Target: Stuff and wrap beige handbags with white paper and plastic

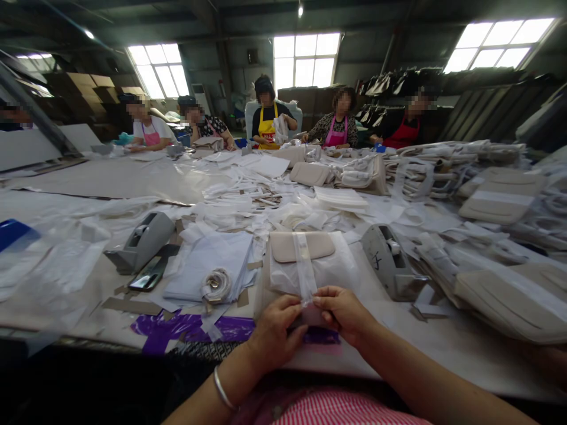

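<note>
A beige handbag (303, 247) lies in front of me, its body covered by white wrapping sheet (283, 274). A whitish strip (303, 265) runs down over its flap to the near edge. My left hand (279, 330) is closed at that near edge, fingers above and thumb below. Thumb and fingers of my right hand (341, 310) pinch the strip's lower end. Left of the bag, a rolled strap with a metal clasp (216, 285) rests on a stack of pale sheets (208, 257).
Grey tape dispensers stand left (142, 241) and right (392, 260) of the bag. A phone (150, 273) lies by the left one. Purple plastic film (195, 326) covers the near table edge. More beige bags (500, 195) pile up at right. Several people sit across the table.
</note>
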`<control>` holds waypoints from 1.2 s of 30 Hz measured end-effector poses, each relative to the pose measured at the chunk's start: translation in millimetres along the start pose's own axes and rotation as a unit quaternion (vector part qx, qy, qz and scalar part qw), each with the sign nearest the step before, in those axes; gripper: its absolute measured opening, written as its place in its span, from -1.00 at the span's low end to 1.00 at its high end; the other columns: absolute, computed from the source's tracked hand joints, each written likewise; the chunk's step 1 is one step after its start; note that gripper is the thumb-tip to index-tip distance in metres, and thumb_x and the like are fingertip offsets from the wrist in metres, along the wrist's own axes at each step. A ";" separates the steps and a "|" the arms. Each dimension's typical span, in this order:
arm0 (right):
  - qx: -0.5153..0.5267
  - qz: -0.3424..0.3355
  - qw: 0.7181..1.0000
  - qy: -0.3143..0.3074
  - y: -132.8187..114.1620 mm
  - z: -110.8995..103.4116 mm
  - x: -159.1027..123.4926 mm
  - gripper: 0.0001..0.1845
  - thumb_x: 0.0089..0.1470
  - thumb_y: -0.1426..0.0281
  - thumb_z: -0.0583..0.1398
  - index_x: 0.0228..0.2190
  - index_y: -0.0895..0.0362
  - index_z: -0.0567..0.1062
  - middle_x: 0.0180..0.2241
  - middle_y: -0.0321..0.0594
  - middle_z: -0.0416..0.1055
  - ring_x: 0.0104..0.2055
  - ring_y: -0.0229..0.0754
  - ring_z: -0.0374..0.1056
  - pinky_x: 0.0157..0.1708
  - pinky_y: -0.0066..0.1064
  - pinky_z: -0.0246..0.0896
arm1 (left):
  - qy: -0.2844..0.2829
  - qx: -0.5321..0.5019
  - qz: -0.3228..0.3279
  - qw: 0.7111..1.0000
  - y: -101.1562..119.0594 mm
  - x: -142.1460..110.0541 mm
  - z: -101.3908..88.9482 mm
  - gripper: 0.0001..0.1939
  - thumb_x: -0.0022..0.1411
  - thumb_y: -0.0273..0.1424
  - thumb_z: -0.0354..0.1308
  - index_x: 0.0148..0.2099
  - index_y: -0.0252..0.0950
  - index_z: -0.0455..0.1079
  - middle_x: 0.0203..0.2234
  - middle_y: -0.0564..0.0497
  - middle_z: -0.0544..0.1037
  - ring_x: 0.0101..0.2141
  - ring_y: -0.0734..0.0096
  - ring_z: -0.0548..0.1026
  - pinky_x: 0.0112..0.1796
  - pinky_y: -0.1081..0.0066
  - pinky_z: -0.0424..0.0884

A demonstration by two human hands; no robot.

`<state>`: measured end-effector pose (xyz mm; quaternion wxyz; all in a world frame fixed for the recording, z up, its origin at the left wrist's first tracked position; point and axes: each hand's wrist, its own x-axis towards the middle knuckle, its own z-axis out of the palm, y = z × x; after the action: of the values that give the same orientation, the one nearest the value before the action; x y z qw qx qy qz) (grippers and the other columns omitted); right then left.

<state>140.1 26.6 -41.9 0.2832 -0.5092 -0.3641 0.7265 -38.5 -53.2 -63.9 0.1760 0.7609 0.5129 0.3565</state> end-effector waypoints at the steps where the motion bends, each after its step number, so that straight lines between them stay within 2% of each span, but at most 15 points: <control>1: -0.001 0.003 1.000 -0.001 0.0 -0.1 0.3 -0.75 -0.27 0.39 0.32 -0.45 0.13 0.42 -0.78 -0.47 0.25 -0.76 -0.41 0.04 -0.76 -0.59 -0.13 | 0.014 -0.030 -0.045 0.998 3.5 3.7 -1.4 -0.78 0.26 -0.39 0.18 -0.06 -0.30 0.52 -0.14 -0.14 0.58 -0.13 0.20 0.54 -0.07 0.23 0.50; 3: -0.014 0.003 1.000 -0.003 0.7 0.0 0.8 -0.77 -0.23 0.39 0.30 -0.44 0.14 0.41 -0.79 -0.46 0.26 -0.76 -0.41 0.04 -0.76 -0.60 -0.16 | 0.014 -0.070 -0.143 0.987 9.4 11.7 -3.3 -0.82 0.30 -0.37 0.12 -0.22 -0.28 0.55 -0.31 -0.08 0.60 -0.27 0.28 0.54 -0.20 0.30 0.45; 6: -0.046 0.003 0.999 -0.008 3.8 -0.9 2.0 -0.81 -0.16 0.37 0.26 -0.42 0.14 0.40 -0.81 -0.44 0.24 -0.79 -0.40 0.01 -0.77 -0.58 -0.25 | -0.032 -0.112 -0.272 0.955 16.1 21.0 -3.7 -0.79 0.24 -0.42 0.12 -0.43 -0.27 0.48 -0.52 0.00 0.57 -0.44 0.36 0.48 -0.37 0.38 0.33; 9: -0.098 -0.011 0.995 -0.004 6.6 -4.8 1.4 -0.83 -0.05 0.34 0.20 -0.35 0.14 0.41 -0.77 -0.42 0.28 -0.77 -0.34 0.09 -0.77 -0.55 -0.19 | -0.058 -0.199 -0.367 0.907 19.0 23.5 -0.2 -0.81 0.24 -0.45 0.08 -0.44 -0.28 0.40 -0.63 0.06 0.51 -0.58 0.46 0.39 -0.51 0.45 0.23; 11: -0.164 -0.063 0.984 0.023 6.4 -8.9 -1.5 -0.80 0.03 0.32 0.17 -0.28 0.14 0.43 -0.68 -0.34 0.38 -0.70 -0.26 0.23 -0.73 -0.50 0.00 | -0.065 -0.266 -0.414 0.868 18.5 22.6 3.9 -0.83 0.27 -0.44 0.04 -0.39 -0.28 0.35 -0.67 0.08 0.49 -0.66 0.52 0.34 -0.57 0.49 0.17; 12: -0.209 -0.116 0.970 0.042 5.5 -11.1 -3.8 -0.78 0.05 0.32 0.17 -0.24 0.14 0.45 -0.58 -0.27 0.46 -0.61 -0.20 0.34 -0.66 -0.45 0.14 | -0.065 -0.292 -0.426 0.854 17.7 21.9 6.2 -0.85 0.27 -0.43 0.04 -0.37 -0.28 0.33 -0.68 0.09 0.49 -0.69 0.53 0.33 -0.59 0.51 0.15; 14: -0.314 -0.253 0.913 0.067 2.8 -14.1 -9.3 -0.78 0.11 0.33 0.16 -0.20 0.11 0.49 -0.34 -0.15 0.56 -0.36 -0.10 0.48 -0.40 -0.33 0.38 | -0.060 -0.322 -0.435 0.839 15.7 20.6 10.2 -0.88 0.26 -0.40 0.07 -0.36 -0.28 0.31 -0.69 0.10 0.48 -0.71 0.53 0.35 -0.62 0.53 0.13; 16: -0.411 -0.358 0.837 0.049 0.1 -14.0 -13.8 -0.77 0.16 0.36 0.13 -0.17 0.10 0.53 -0.19 -0.11 0.56 -0.15 -0.05 0.48 -0.13 -0.25 0.38 | -0.053 -0.334 -0.430 0.837 14.3 19.6 12.6 -0.90 0.22 -0.39 0.10 -0.34 -0.29 0.33 -0.65 0.09 0.49 -0.69 0.50 0.41 -0.63 0.54 0.15; 18: -0.486 -0.375 0.790 0.010 -1.4 -10.3 -15.1 -0.72 0.20 0.38 0.10 -0.14 0.10 0.56 -0.17 -0.09 0.56 -0.11 -0.02 0.46 -0.04 -0.20 0.33 | -0.042 -0.346 -0.424 0.836 14.0 18.4 13.2 -0.91 0.20 -0.39 0.12 -0.29 -0.32 0.38 -0.56 0.05 0.55 -0.63 0.47 0.49 -0.63 0.54 0.20; 20: -0.530 -0.347 0.773 -0.021 -1.9 -4.7 -12.6 -0.70 0.18 0.39 0.13 -0.10 0.09 0.58 -0.14 -0.08 0.57 -0.09 0.01 0.47 -0.04 -0.19 0.31 | -0.038 -0.366 -0.411 0.834 14.5 16.9 12.4 -0.84 0.18 -0.40 0.13 -0.20 -0.33 0.46 -0.44 0.00 0.59 -0.55 0.46 0.55 -0.61 0.56 0.24; 23: -0.547 -0.313 0.775 -0.035 -3.4 2.5 -5.4 -0.63 0.08 0.42 0.22 -0.06 0.07 0.60 -0.10 -0.07 0.59 -0.04 0.07 0.46 -0.02 -0.20 0.29 | -0.043 -0.395 -0.391 0.830 15.6 14.4 10.5 -0.74 0.16 -0.37 0.17 -0.11 -0.32 0.53 -0.36 -0.03 0.62 -0.50 0.47 0.56 -0.58 0.57 0.27; 26: -0.529 -0.290 0.794 -0.074 -7.4 5.6 0.1 -0.59 0.00 0.45 0.24 -0.08 0.04 0.61 -0.15 -0.13 0.62 -0.09 0.04 0.48 -0.08 -0.24 0.30 | -0.035 -0.406 -0.390 0.826 16.0 12.5 10.0 -0.72 0.14 -0.31 0.25 -0.12 -0.31 0.56 -0.37 -0.04 0.62 -0.51 0.47 0.55 -0.57 0.57 0.29; 32: -0.476 -0.245 0.838 -0.111 -12.3 5.6 3.2 -0.73 -0.01 0.48 0.18 -0.29 0.06 0.64 -0.35 -0.26 0.62 -0.29 -0.12 0.47 -0.29 -0.39 0.26 | -0.026 -0.396 -0.397 0.828 14.3 11.2 13.6 -0.69 0.13 -0.27 0.25 -0.13 -0.34 0.56 -0.45 -0.04 0.61 -0.52 0.43 0.55 -0.59 0.57 0.28; 36: -0.455 -0.246 0.851 -0.094 -12.1 5.8 3.3 -0.85 0.02 0.43 0.22 -0.42 0.07 0.62 -0.48 -0.32 0.54 -0.38 -0.19 0.40 -0.38 -0.44 0.18 | -0.025 -0.384 -0.408 0.828 14.0 11.5 15.7 -0.73 0.15 -0.34 0.20 -0.12 -0.34 0.56 -0.48 -0.02 0.60 -0.55 0.45 0.54 -0.60 0.56 0.28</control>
<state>134.0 34.8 -32.5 0.1536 -0.4044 -0.7922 0.4305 -15.5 -47.0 -61.6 0.5966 0.3617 0.5936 0.4012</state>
